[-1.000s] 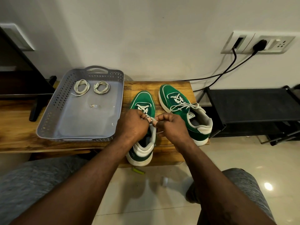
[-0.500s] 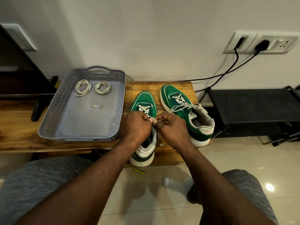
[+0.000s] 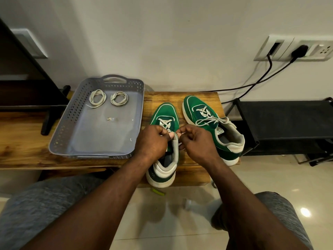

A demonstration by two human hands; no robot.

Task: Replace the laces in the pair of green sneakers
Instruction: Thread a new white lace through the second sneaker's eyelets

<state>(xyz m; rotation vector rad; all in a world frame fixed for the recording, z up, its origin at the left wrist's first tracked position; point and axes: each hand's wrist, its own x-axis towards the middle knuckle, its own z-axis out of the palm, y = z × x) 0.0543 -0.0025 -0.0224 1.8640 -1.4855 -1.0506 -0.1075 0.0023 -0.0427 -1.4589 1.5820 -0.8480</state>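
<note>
Beneath both hands (image 3: 153, 140) (image 3: 199, 142), near sneaker (image 3: 164, 110) — lace (image 3: 166, 123) pinched

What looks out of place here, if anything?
Small scraps lie loose in the gray tray, apart from the coiled laces. A yellow-green bit lies on the floor, just past the bench edge by the nearer sneaker's heel. Nothing looks damaged.

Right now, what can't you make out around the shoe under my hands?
1. Head view: the lace on the near sneaker, mostly hidden under the left hand and right hand.
2. Head view: scraps in the tray, too small to identify.
3. Head view: the black rack, cut off by the right edge.
</note>
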